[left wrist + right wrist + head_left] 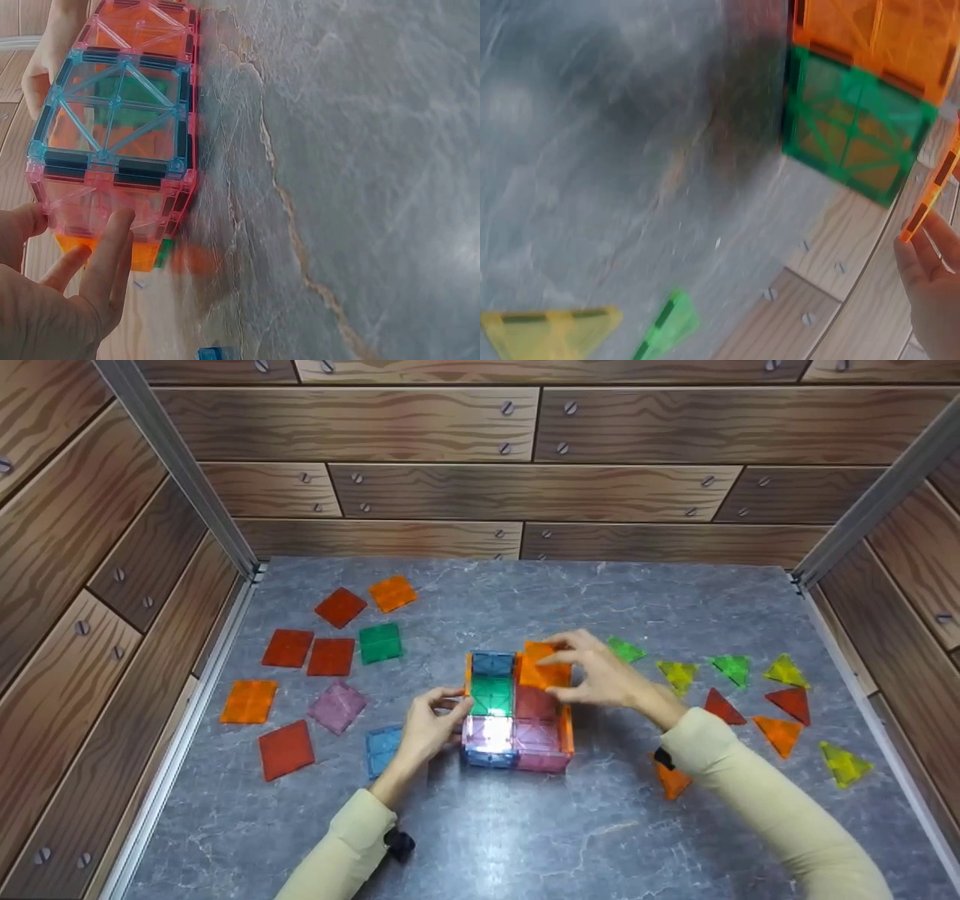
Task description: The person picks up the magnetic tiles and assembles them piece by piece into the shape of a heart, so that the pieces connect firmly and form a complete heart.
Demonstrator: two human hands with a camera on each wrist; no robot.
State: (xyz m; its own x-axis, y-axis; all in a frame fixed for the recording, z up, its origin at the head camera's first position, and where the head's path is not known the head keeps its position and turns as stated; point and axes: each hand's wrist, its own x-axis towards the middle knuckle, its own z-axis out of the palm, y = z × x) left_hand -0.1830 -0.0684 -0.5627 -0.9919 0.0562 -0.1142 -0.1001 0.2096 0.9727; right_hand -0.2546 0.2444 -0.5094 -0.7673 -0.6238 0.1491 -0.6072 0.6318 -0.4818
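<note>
A boxy structure of translucent magnetic tiles point(536, 733) stands mid-table, its top showing green, red, pink and blue squares. In my right hand point(600, 675) an orange square tile point(541, 666) is pinched between thumb and fingers, over the structure's far right top. The right wrist view catches that orange tile point(934, 187) edge-on, beside a green wall tile point(851, 124). My left hand point(431, 724) rests its fingertips at the structure's left side. Seen from the left wrist, its extended fingers point(109, 259) lie against a pink wall tile point(67, 202), next to a blue one point(116, 109).
Loose square tiles lie at the left: several red ones point(286, 750), orange ones point(249, 701), a green point(381, 643), a purple point(337, 706) and a blue point(381, 746). Triangle tiles point(780, 735) in green, yellow, red and orange are spread at the right. Wood-patterned walls point(435, 424) enclose the table.
</note>
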